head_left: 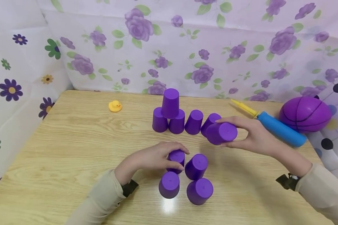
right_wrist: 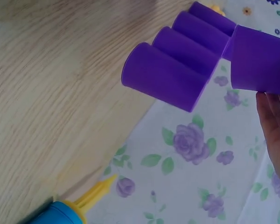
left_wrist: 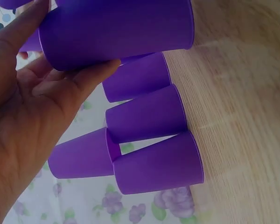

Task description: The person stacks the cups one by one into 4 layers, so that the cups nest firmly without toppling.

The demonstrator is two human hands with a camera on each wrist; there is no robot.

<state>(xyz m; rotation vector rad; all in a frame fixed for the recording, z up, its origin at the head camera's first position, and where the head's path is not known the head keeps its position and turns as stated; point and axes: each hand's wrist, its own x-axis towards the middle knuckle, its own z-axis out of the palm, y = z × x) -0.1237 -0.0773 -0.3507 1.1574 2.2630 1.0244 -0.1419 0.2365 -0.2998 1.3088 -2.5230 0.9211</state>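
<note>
Toward the back of the table, several upside-down purple cups (head_left: 194,122) stand in a row. One more upside-down cup (head_left: 170,103) sits on top, bridging the row's two leftmost cups. My right hand (head_left: 252,136) grips a tilted purple cup (right_wrist: 261,60) by its sides, raised just in front of the row's right end. Nearer to me, my left hand (head_left: 155,157) has thumb and fingers curled around an upside-down purple cup (left_wrist: 116,35). Beside and in front of that one stand a cup (head_left: 196,167), a front-left cup (head_left: 169,185) and a front-right cup (head_left: 200,191).
At the right lie a blue pump (head_left: 281,128) with a yellow nozzle and a purple ball (head_left: 305,114). A yellow rubber duck (head_left: 115,106) sits at the back left. Flowered cloth (head_left: 107,53) hangs behind the wooden table (head_left: 73,150).
</note>
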